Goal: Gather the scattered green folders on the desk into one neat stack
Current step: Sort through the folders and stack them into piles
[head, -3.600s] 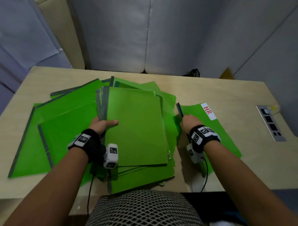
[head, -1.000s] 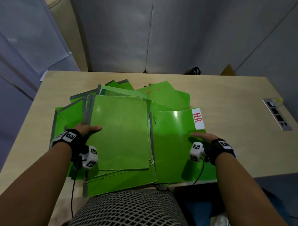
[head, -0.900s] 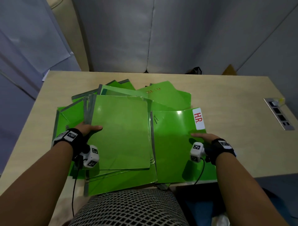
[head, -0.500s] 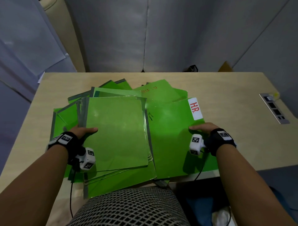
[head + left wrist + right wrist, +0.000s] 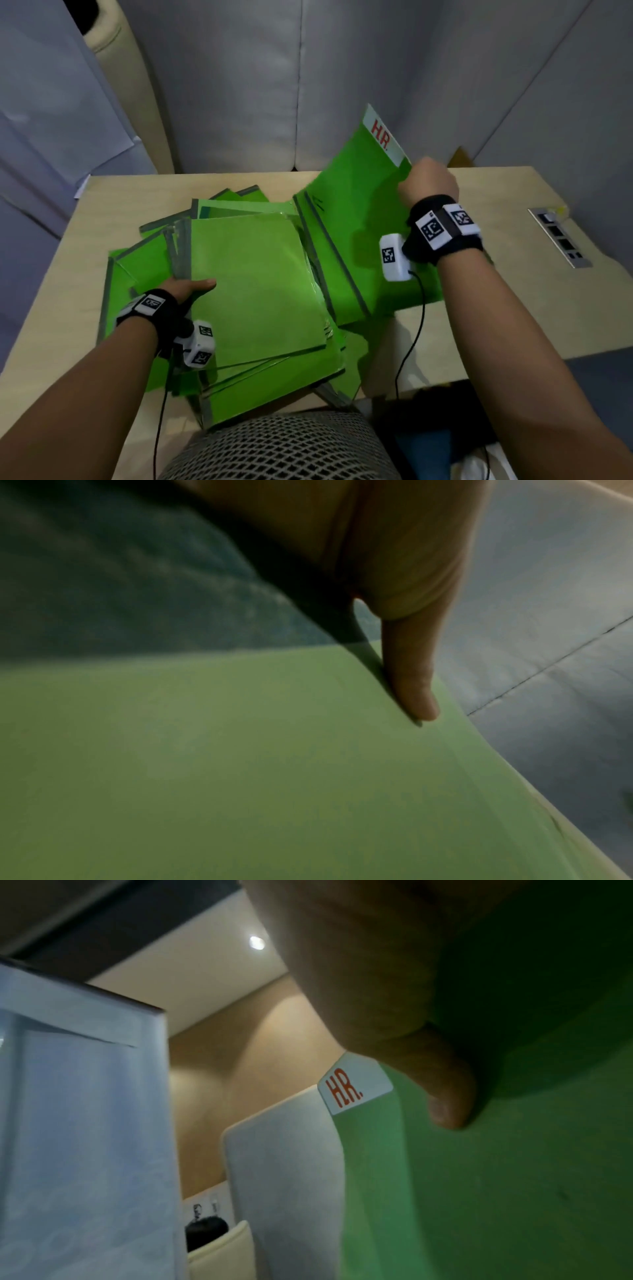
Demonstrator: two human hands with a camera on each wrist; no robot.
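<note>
- The HR folder (image 5: 356, 219) is up off the desk (image 5: 513, 308) on its right side, tilted steeply, its white label (image 5: 383, 137) high in the air and its lower left edge down by the pile.
- Your right hand (image 5: 428, 185) grips that raised right edge near the label; the right wrist view shows your thumb (image 5: 445, 1096) pressed flat on the green face, so it's a pinch, though the fingers behind are hidden.
- Just left of it sits the main stack (image 5: 257, 291), a top folder lying flat over several fanned-out ones, roughly centre of the desk and overhanging the near edge.
- Your left hand (image 5: 185, 291) steadies the stack's left side, thumb (image 5: 414, 685) laid on the top cover; the other fingers seem tucked under, but I can't tell for sure.
- More folders (image 5: 137, 260) peek out crooked at the left and back.
- Step in hand, by my read: bringing the HR folder over onto the stack.
- Next move calls for carrying it left, laying it flat and square on top, then drawing in the stragglers and squaring the edges.
</note>
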